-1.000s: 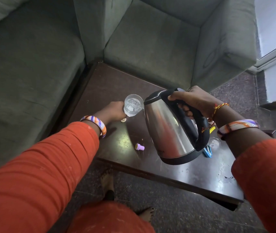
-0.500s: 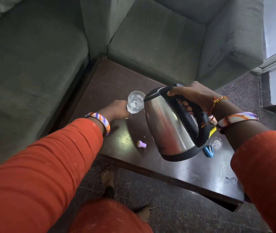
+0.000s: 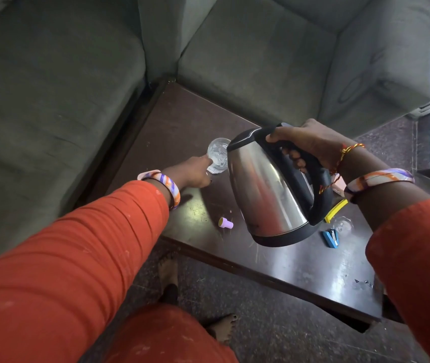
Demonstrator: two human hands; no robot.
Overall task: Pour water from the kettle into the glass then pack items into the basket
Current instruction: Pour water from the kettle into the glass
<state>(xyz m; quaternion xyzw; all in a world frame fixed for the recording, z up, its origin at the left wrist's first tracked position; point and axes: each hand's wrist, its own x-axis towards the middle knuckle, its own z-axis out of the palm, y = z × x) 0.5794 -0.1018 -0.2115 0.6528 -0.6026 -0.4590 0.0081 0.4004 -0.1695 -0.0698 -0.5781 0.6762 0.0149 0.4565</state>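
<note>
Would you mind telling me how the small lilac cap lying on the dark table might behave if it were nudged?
The small lilac cap lies on its side and looks round, so it would probably roll. The dark glossy table looks smooth, so it might also slide easily. It looks like plastic and small, so likely light.

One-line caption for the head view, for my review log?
Right hand tilts steel kettle toward glass held by left hand on dark table.

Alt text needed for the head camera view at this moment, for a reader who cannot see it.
A person's right hand tilts a steel kettle toward a glass that the left hand grips on a dark table. A small purple cap and a blue stapler lie on the table, with a grey sofa behind.
</note>
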